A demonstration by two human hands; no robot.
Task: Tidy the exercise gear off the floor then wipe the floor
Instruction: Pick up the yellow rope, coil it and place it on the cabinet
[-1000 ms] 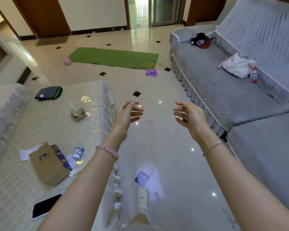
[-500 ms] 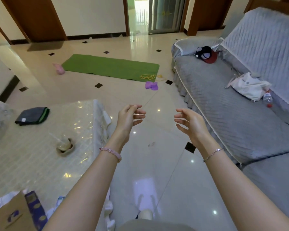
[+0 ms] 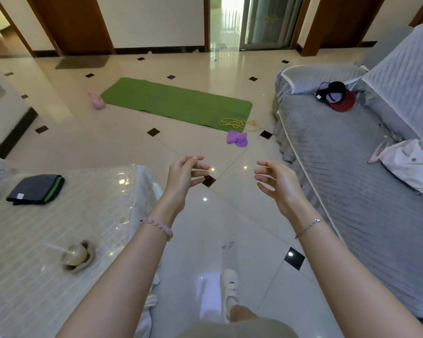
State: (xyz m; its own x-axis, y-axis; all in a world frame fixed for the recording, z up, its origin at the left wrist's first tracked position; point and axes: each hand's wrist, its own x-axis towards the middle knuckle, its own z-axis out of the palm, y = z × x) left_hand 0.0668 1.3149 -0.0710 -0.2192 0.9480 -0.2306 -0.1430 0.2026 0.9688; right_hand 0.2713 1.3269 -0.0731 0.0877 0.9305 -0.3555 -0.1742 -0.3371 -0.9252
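A green exercise mat (image 3: 176, 103) lies flat on the tiled floor ahead. A pink kettlebell-like weight (image 3: 97, 101) rests at its left end. A yellow skipping rope (image 3: 239, 124) lies coiled at the mat's near right corner, with a purple item (image 3: 237, 139) just in front of it. My left hand (image 3: 185, 175) and my right hand (image 3: 276, 181) are held out in front of me above the floor, both empty with fingers apart, well short of the gear.
A low table (image 3: 59, 240) with a pale cover stands at my left, bearing a dark folded cloth (image 3: 36, 190) and a cup with a straw (image 3: 75, 256). A grey sofa (image 3: 352, 191) runs along the right, with a red cap (image 3: 337, 97) and white bag (image 3: 410, 164). My foot (image 3: 228, 286) is on the floor.
I have walked forward along the gap between table and sofa, so the mat and gear are closer. The paper bag and phone on the table have dropped out of view. Both hands stay empty.
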